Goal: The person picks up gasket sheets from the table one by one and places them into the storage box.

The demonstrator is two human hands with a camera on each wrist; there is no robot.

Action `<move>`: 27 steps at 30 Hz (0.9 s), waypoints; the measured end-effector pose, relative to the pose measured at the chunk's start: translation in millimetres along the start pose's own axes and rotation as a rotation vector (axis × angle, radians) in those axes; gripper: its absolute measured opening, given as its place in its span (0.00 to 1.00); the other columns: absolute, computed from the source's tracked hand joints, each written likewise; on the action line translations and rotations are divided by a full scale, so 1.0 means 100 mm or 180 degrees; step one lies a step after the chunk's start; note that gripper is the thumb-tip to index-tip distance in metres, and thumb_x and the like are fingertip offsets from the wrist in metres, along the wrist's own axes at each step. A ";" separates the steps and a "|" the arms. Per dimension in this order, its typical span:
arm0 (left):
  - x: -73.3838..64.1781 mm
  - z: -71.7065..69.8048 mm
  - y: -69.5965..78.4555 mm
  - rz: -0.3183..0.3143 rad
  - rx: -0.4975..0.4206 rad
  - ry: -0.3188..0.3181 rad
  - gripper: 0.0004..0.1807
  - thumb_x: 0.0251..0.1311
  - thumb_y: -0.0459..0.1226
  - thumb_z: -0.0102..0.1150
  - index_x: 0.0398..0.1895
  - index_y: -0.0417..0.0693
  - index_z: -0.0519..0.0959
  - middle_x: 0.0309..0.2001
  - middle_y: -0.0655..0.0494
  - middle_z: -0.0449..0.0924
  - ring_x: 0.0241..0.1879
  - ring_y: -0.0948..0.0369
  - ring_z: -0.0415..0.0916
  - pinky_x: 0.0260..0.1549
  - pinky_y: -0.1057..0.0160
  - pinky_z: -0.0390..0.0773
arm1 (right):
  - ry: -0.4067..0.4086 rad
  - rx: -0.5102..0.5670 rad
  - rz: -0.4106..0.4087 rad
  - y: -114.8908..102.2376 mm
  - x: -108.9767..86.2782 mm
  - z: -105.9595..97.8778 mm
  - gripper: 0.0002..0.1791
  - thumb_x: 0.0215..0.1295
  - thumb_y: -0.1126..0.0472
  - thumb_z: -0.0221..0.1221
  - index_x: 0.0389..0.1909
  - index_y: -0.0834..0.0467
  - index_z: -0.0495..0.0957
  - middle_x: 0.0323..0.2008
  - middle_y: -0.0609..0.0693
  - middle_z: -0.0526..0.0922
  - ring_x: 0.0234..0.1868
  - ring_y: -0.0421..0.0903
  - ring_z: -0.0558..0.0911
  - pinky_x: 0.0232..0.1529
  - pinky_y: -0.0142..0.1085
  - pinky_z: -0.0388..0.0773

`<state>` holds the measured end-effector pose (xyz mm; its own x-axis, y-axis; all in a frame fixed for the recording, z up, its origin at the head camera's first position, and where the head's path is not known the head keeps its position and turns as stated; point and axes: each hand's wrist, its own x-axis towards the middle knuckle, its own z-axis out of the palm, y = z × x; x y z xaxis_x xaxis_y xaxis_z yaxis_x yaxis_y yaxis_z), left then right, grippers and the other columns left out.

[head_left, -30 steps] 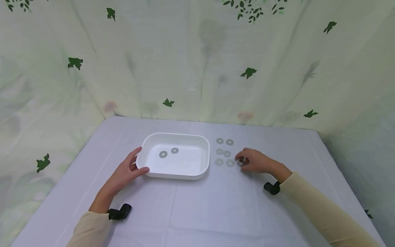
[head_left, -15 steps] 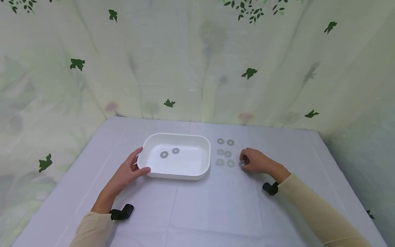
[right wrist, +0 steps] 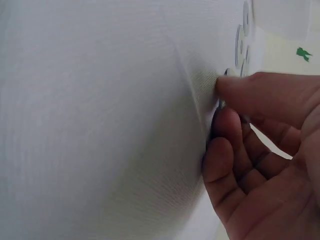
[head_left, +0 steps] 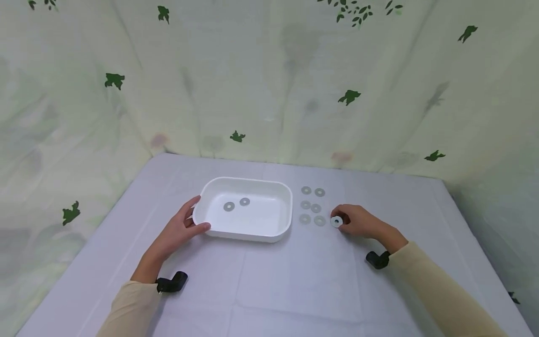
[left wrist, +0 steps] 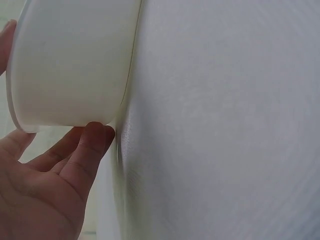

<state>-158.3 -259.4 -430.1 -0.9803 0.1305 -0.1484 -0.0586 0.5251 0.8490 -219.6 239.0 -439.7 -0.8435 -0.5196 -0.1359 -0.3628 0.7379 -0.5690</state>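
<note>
White tray (head_left: 267, 215); left hand (head_left: 178, 234) spread wide, gripping its end; pale washer (head_left: 336, 226) pinched by right hand (head_left: 358, 222); six flat washers (head_left: 316, 211) left of it.

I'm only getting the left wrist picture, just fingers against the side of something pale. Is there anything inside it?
Observer: Yes, the head view shows it's a white tray with two flat grey rings lying in it.
Visitor: Oh! And what's the person's other hand up to?
Observer: The right hand is holding a pale ring at its fingertips.
Visitor: Are there any more rings about, outside the tray?
Observer: Six more rings lie between the tray and that hand, roughly in three rows of two.
</note>
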 end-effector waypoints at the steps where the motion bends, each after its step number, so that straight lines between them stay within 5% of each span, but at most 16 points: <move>1: 0.00 0.00 0.00 0.0002 -0.0013 0.0003 0.53 0.62 0.46 0.66 0.81 0.56 0.42 0.73 0.36 0.59 0.68 0.42 0.69 0.48 0.76 0.74 | 0.0011 0.0020 -0.0009 0.00 0.00 0.00 0.15 0.61 0.68 0.62 0.49 0.58 0.78 0.37 0.47 0.81 0.37 0.41 0.75 0.41 0.33 0.74; 6: 0.00 0.00 0.00 -0.0008 -0.0051 0.0008 0.53 0.61 0.47 0.67 0.81 0.56 0.42 0.75 0.36 0.57 0.69 0.42 0.68 0.50 0.74 0.75 | 0.0126 0.0081 -0.0088 -0.03 0.02 -0.05 0.16 0.62 0.65 0.64 0.51 0.59 0.78 0.38 0.49 0.82 0.38 0.41 0.78 0.44 0.35 0.77; 14: 0.05 -0.02 0.03 -0.0013 0.0008 -0.0094 0.54 0.61 0.49 0.66 0.81 0.57 0.40 0.75 0.36 0.56 0.71 0.42 0.65 0.65 0.45 0.69 | 0.0433 0.0178 -0.0173 -0.20 0.19 -0.26 0.19 0.62 0.65 0.66 0.53 0.60 0.78 0.42 0.53 0.82 0.43 0.45 0.79 0.47 0.39 0.79; 27: 0.02 -0.04 -0.01 0.0015 0.0031 -0.0125 0.53 0.63 0.45 0.65 0.81 0.55 0.40 0.75 0.36 0.56 0.70 0.41 0.66 0.66 0.42 0.67 | 0.0385 0.0194 -0.0276 -0.63 0.55 -0.48 0.20 0.64 0.62 0.65 0.56 0.60 0.77 0.48 0.56 0.82 0.49 0.50 0.79 0.52 0.46 0.79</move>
<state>-161.3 -262.6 -429.1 -0.9724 0.1657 -0.1643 -0.0519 0.5326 0.8448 -262.4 185.1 -372.3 -0.8530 -0.5218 0.0126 -0.4149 0.6631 -0.6230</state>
